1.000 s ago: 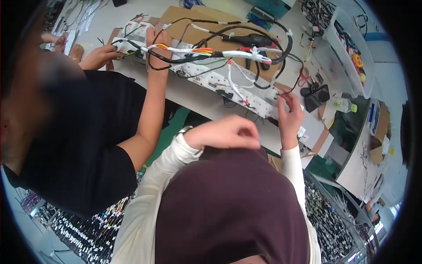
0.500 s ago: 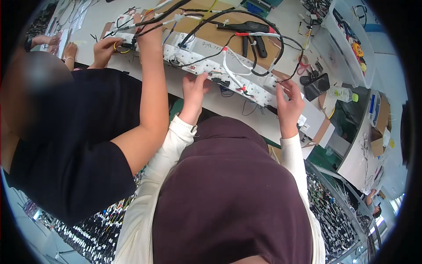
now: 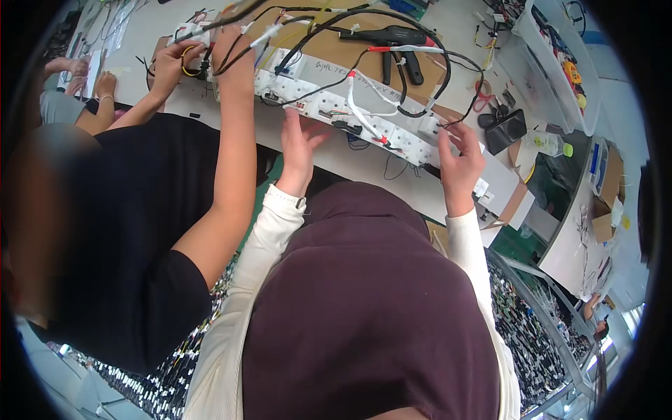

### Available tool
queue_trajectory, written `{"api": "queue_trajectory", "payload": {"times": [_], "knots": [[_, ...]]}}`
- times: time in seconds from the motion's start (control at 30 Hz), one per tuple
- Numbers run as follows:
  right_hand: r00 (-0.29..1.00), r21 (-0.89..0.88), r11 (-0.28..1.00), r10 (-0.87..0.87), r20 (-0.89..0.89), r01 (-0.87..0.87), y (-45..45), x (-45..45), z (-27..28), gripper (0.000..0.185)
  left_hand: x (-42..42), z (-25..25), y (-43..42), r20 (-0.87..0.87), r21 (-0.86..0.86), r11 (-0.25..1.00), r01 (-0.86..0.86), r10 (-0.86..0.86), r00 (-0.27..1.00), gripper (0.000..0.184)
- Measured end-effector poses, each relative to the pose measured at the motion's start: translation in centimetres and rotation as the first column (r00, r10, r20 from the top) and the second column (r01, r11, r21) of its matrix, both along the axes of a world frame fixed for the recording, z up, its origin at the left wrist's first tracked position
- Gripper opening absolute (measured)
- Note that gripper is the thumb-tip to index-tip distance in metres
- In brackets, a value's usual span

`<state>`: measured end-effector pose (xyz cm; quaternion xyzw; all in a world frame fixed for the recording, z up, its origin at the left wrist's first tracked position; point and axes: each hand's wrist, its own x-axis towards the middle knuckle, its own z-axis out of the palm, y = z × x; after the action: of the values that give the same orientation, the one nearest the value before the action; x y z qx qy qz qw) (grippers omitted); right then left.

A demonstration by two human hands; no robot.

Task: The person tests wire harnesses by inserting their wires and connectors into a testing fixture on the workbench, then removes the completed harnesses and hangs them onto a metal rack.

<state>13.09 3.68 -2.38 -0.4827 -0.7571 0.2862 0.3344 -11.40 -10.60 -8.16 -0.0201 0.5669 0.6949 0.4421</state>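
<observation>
A long white fixture strip (image 3: 325, 105) with sockets and blocks runs across the bench, with black, white and red-marked cables looping over it. Below its front edge is my left hand (image 3: 297, 148), its index finger raised to the strip and the other fingers spread, holding nothing. At the strip's right end, my right hand (image 3: 460, 164) has thumb and index finger closed around the end of a black cable (image 3: 477, 94), beside a white block (image 3: 430, 126). The fingers partly hide the exact grip point.
To my left, a co-worker's hands (image 3: 168, 66) handle a yellow wire loop and the strip's far end. Behind the strip lies a black tie gun (image 3: 388, 36). Red scissors (image 3: 483, 96), a black case (image 3: 505, 133), a bottle (image 3: 546, 143) and a clear bin (image 3: 553, 63) sit right.
My left hand has moved left and up slightly along the strip, its fingers spreading. The strip and cables have shifted slightly left. My right hand has stayed in place; the co-worker's arm has moved left.
</observation>
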Motion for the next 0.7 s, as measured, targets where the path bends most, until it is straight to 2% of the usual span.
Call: {"api": "queue_trajectory", "payload": {"times": [0.1, 0.27, 0.43, 0.53, 0.57, 0.63, 0.7], "knots": [[1.0, -0.003, 1.0, 0.003, -0.009, -0.004, 0.0, -0.1, -0.1, 0.024, -1.1, -1.7, 0.2, -0.104, -0.007, 1.0, 0.013, -0.013, 0.994, 0.056], [1.0, 0.002, 1.0, 0.002, 0.005, -0.003, 0.0, 0.0, -0.2, 0.023, -0.9, -2.0, 0.5, -0.144, -0.027, 1.0, -0.005, 0.001, 0.99, 0.058], [1.0, 0.011, 1.0, 0.001, -0.014, -0.001, 0.0, -0.2, -0.2, 0.023, -0.9, 0.0, 0.6, -0.152, -0.094, 0.995, 0.033, -0.047, 0.987, 0.064], [1.0, 0.018, 1.0, -0.005, -0.026, 0.005, -0.1, -0.3, -0.1, 0.023, -1.2, 0.9, 1.1, -0.063, -0.128, 0.971, -0.202, 0.195, 0.979, 0.071], [1.0, 0.021, 1.0, -0.008, -0.03, 0.008, -0.1, -0.3, -0.1, 0.023, -1.7, 0.5, 1.2, -0.066, -0.124, 0.972, -0.2, 0.193, 0.979, 0.071], [0.999, 0.028, 1.0, -0.011, -0.033, 0.012, -0.2, -0.3, -0.2, 0.023, -3.1, -0.7, 1.6, -0.13, 0.001, 0.957, -0.291, 0.289, 0.948, 0.067], [0.999, 0.03, 0.999, -0.025, -0.03, 0.025, -0.3, -0.3, -0.2, 0.023, -4.2, -2.1, 1.9, -0.165, -0.01, 0.968, -0.249, 0.244, 0.956, 0.061]]}}
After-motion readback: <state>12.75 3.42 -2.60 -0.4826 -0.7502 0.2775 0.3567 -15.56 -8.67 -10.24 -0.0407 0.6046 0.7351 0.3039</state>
